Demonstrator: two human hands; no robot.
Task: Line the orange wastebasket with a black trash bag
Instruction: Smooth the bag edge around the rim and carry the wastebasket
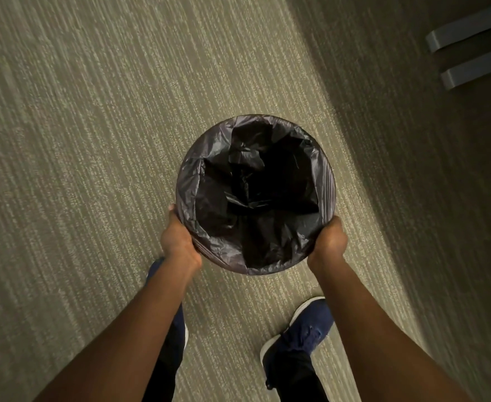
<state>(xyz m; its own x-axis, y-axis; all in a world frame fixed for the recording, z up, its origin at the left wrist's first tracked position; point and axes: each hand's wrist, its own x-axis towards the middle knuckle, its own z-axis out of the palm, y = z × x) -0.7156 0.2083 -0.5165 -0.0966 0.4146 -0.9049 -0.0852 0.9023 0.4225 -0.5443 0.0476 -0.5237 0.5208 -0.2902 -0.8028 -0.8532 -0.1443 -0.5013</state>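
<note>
Wastebasket (pixel 202 250) rim, wrapped in the black trash bag (pixel 256 195), is gripped by curled fingers on both near sides: left hand (pixel 180 242) and right hand (pixel 328 239). It is seen from above, over striped carpet (pixel 93 140), ahead of blue shoes (pixel 302 329).

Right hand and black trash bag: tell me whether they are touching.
Touching. The head view shows the right hand clasped over the black trash bag where it folds over the wastebasket's rim, no gap visible.
</note>
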